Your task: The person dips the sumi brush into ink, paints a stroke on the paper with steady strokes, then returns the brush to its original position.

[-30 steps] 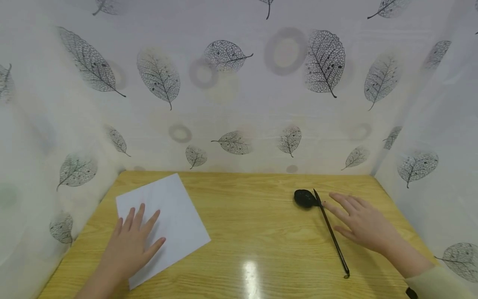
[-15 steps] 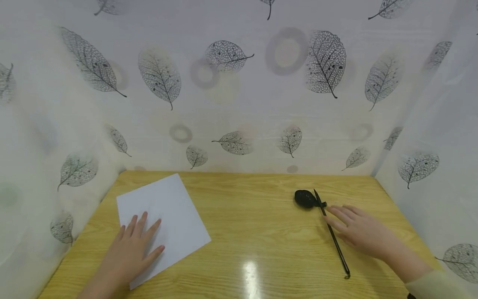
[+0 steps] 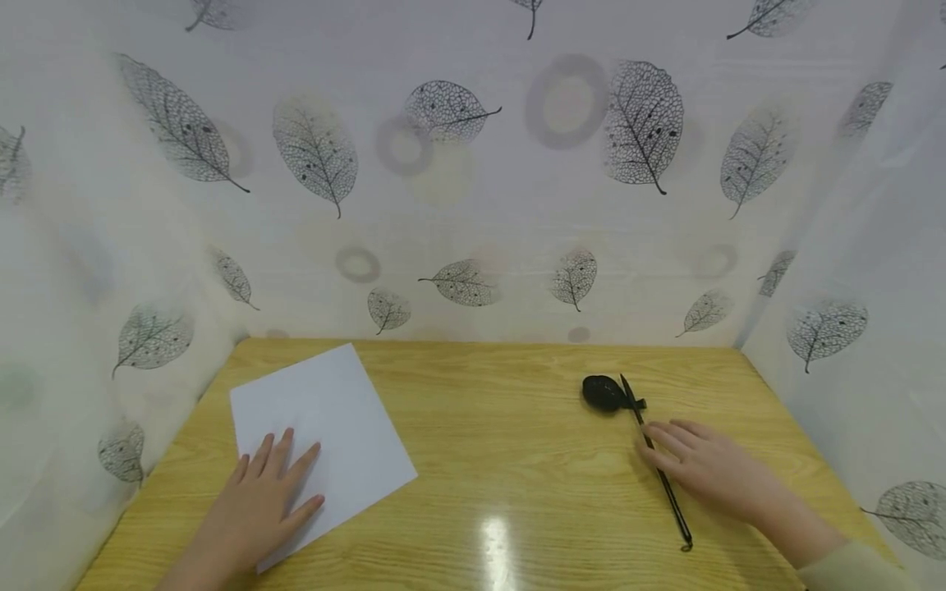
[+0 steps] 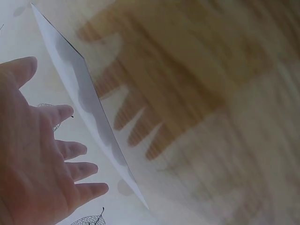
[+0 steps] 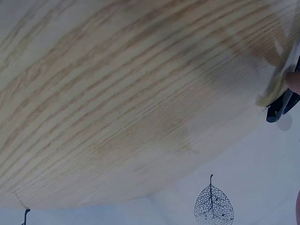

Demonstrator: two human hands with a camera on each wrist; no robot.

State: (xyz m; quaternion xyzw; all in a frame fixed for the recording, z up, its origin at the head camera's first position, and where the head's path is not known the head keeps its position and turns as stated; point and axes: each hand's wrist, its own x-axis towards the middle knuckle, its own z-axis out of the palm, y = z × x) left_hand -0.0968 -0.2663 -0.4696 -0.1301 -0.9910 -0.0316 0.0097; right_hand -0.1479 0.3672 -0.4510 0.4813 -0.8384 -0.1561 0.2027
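Note:
My left hand (image 3: 247, 509) hovers with spread fingers over a white sheet of paper (image 3: 340, 427); in the left wrist view, a gap shows between palm and paper (image 4: 77, 89). On the right lies a slim black writing brush (image 3: 671, 502), its pointed tip propped on a small black oval brush rest (image 3: 602, 394) and its looped end towards me. My right hand (image 3: 720, 472) is at the shaft, extended fingers reaching over it; its thumb is hidden. The right wrist view catches just a fingertip (image 5: 293, 82) beside the black rest (image 5: 274, 114) at the edge.
A wood-grain table (image 3: 480, 443) carries everything, with a bright glare spot near its front edge. White curtains (image 3: 473, 205) printed with leaf skeletons close in the back and both sides.
My right hand has moved towards me and down onto the brush shaft. My left hand has drawn slightly back over the paper. Paper, brush and rest have stayed in place.

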